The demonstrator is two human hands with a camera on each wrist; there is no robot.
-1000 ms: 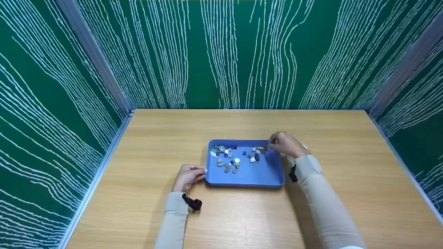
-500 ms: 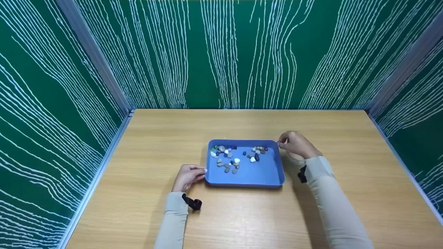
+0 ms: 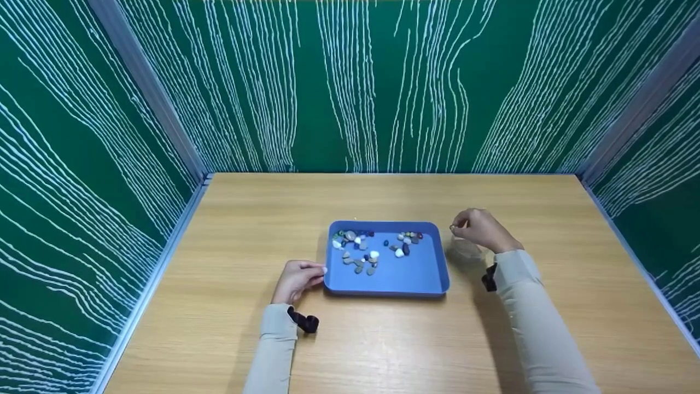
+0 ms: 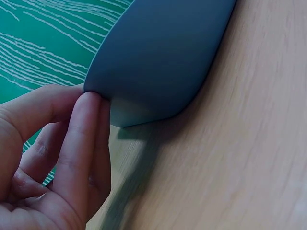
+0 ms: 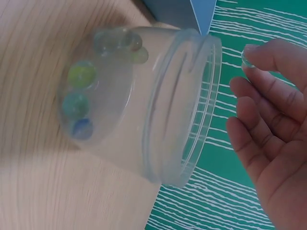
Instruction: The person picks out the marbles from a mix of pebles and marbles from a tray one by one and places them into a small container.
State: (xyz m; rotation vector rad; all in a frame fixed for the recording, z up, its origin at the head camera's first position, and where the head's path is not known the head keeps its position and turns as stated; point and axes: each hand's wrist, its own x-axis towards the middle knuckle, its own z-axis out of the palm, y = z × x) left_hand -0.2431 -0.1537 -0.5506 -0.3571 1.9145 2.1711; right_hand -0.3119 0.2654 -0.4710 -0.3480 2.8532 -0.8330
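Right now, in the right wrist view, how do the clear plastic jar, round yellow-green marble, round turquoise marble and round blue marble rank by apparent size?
1. Clear plastic jar
2. Yellow-green marble and turquoise marble: too alike to rank
3. Blue marble

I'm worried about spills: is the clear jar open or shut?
Open: in the right wrist view, the clear jar has no lid over its mouth.

Counter [image 3: 246, 219], its surface pale and wood-grained, glossy where light reflects at the near side. Directly upon it rest a shallow blue rectangular tray [image 3: 410, 276], lying flat near the middle, and, just to its right, a transparent open-mouthed jar [image 5: 165, 105], standing upright.
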